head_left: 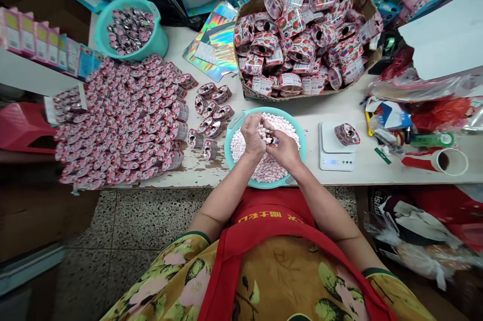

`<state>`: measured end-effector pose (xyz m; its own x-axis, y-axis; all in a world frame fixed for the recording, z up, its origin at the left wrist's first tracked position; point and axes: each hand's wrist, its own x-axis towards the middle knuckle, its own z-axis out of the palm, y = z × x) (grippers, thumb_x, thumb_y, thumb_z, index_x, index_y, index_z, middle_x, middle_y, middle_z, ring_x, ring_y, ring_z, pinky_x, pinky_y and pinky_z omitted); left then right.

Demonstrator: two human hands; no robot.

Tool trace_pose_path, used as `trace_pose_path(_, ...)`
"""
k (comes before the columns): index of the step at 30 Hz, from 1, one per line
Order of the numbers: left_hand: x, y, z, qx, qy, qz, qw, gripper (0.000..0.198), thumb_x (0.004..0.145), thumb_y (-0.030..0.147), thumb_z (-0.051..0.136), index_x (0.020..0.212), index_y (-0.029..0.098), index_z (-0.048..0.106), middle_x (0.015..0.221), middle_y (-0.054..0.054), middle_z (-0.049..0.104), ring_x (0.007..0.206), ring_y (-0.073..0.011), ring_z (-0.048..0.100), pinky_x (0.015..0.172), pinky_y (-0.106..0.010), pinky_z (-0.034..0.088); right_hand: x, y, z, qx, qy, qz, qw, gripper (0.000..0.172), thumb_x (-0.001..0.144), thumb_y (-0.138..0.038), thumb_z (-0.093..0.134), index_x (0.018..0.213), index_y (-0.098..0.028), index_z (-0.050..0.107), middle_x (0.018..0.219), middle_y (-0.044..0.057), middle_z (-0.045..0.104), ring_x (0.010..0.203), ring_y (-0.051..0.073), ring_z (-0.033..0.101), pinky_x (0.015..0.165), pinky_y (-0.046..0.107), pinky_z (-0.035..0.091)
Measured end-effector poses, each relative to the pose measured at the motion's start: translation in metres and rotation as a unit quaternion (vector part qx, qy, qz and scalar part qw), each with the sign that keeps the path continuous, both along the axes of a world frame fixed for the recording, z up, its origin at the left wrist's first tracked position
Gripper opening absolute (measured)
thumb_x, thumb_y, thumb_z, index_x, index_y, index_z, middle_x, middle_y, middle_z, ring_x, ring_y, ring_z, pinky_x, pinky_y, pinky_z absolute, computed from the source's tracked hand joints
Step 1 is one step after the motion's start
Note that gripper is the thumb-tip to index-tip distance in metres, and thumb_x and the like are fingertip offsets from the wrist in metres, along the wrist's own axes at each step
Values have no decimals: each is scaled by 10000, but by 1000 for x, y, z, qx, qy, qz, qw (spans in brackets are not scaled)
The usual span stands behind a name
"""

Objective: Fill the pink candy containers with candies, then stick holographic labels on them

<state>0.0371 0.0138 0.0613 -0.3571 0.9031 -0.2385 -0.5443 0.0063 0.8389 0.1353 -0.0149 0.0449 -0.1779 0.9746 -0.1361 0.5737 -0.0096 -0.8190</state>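
Both hands are over a turquoise basin filled with small pale pink candies. My left hand is cupped and closed around some of the candies, its fingers bent toward the right hand. My right hand grips a small printed candy box, its open top facing up just beside the left fingers. Much of that box is hidden by the hands. To the right, a similar candy box rests on a white digital scale.
Several boxes stand loose left of the basin, beside a dense cluster of filled-looking boxes. A teal bucket of small lids stands behind them. A carton piled with printed boxes is behind the basin. A paper cup lies far right.
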Motion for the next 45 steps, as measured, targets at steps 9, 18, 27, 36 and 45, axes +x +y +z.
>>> trace_pose_path(9, -4, 9, -1, -59, 12, 1, 998, 482, 893, 517, 709, 647, 190, 453, 555, 60, 471, 474, -59, 484, 510, -195, 411, -4, 7, 9, -24, -56, -10, 998, 344, 765, -275, 724, 1107, -255, 694, 1046, 38, 763, 975, 310, 697, 793, 364, 510)
trace_pose_path(18, -5, 12, 0, -52, -21, -25, 998, 535, 881, 587, 702, 614, 195, 455, 514, 54, 433, 485, -79, 513, 503, -212, 417, -3, 5, 10, -15, -70, -12, 997, 296, 764, -298, 725, 1054, -243, 697, 1003, 48, 766, 935, 303, 698, 769, 353, 504)
trace_pose_path(27, 2, 2, 11, -28, -5, -56, 998, 423, 902, 457, 718, 632, 177, 552, 578, 29, 536, 539, -89, 576, 524, -206, 441, 0, -4, 11, -8, -7, -36, 999, 324, 785, -312, 733, 1095, -227, 682, 1093, 54, 761, 1006, 298, 701, 848, 362, 520)
trace_pose_path(36, 10, -5, 15, -67, 32, -84, 994, 428, 956, 428, 652, 629, 182, 525, 537, 33, 504, 472, -74, 515, 473, -174, 411, 1, -10, 13, -26, -14, -57, 998, 230, 822, -331, 716, 1028, -245, 658, 1034, 34, 751, 983, 278, 690, 786, 313, 478)
trace_pose_path(45, 24, -8, 19, 2, 71, -128, 989, 483, 959, 370, 658, 550, 171, 495, 520, 31, 457, 452, -77, 494, 470, -203, 407, 13, -11, 9, -18, 33, -80, 996, 156, 825, -267, 669, 977, -249, 634, 949, -11, 723, 872, 216, 655, 737, 273, 435)
